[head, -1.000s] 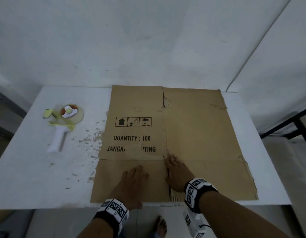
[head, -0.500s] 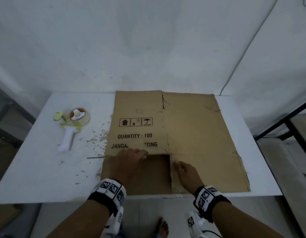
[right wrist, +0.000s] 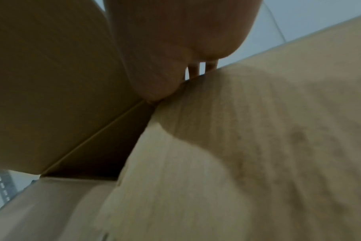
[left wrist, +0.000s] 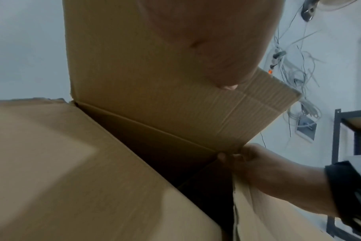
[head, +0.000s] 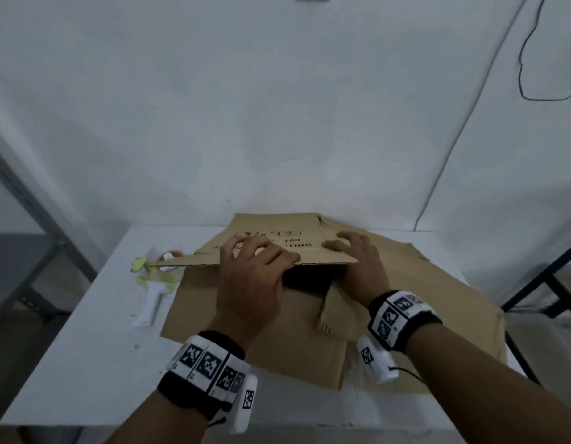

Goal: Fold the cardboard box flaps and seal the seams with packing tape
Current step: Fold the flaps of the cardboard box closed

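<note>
Your white table (head: 85, 363) fills the lower part of the head view, set against a pale wall with a dark metal shelf frame off to each side. Most of its middle is taken up by the cardboard box (head: 422, 302), which lies partly flattened with its brown panels spread out toward your right and toward you. You have the printed top panel (head: 277, 251) raised off the layer beneath, so a dark gap (head: 306, 278) shows under its near edge; part of the black lettering on it is hidden by your fingers.

Your left hand (head: 252, 283) is clamped on that raised panel's near edge, fingers curled over the top and, in the left wrist view, the thumb (left wrist: 227, 65) pressed to the underside. Your right hand (head: 357, 267) grips the same edge just to the right, fingers laid over the top; the right wrist view shows its thumb (right wrist: 155, 73) tucked under the cardboard at the fold. Both wrists wear black bands with black-and-white marker tiles.

The tape dispenser (head: 156, 283), with a white handle and yellowish trim, lies on the table just beside the box's left edge, its roll partly hidden behind the lifted corner of the panel
</note>
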